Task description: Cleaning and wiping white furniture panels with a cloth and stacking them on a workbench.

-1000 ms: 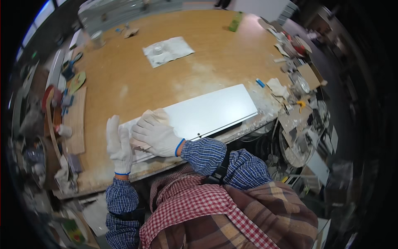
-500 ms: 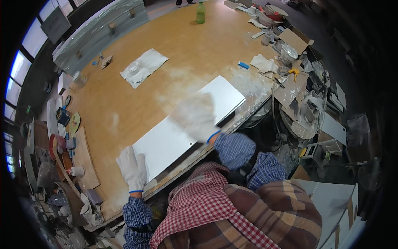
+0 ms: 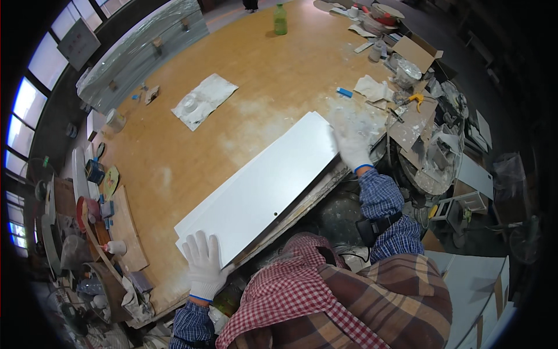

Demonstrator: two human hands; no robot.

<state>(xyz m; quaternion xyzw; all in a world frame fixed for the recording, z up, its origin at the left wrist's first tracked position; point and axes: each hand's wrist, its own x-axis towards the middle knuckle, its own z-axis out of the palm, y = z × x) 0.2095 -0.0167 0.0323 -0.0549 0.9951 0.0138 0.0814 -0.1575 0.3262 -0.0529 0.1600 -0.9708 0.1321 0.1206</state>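
Note:
A long white panel [image 3: 264,186] lies slantwise along the near edge of the table, with a small dark hole by its near side. The rim of a second white board [image 3: 229,189] shows along its far side. My left hand [image 3: 203,264], in a white knit glove with a blue cuff, rests on the panel's left end, open with fingers spread. At the opposite end, my right hand [image 3: 350,145], gloved alike, touches the short edge with its fingers stretched out. Neither hand grips anything.
On the dusty brown tabletop [image 3: 151,139] are a white sheet [image 3: 212,93] with a round clear container, a blue block [image 3: 344,92] and a green bottle [image 3: 281,20]. Cluttered scraps and a yellow-handled tool [image 3: 416,100] line the right. A wooden board [image 3: 128,232] and pots stand left.
My right hand has gone from a blurred sweep over the middle of the panel to its right end. My left hand has shifted from beside the left end onto the panel.

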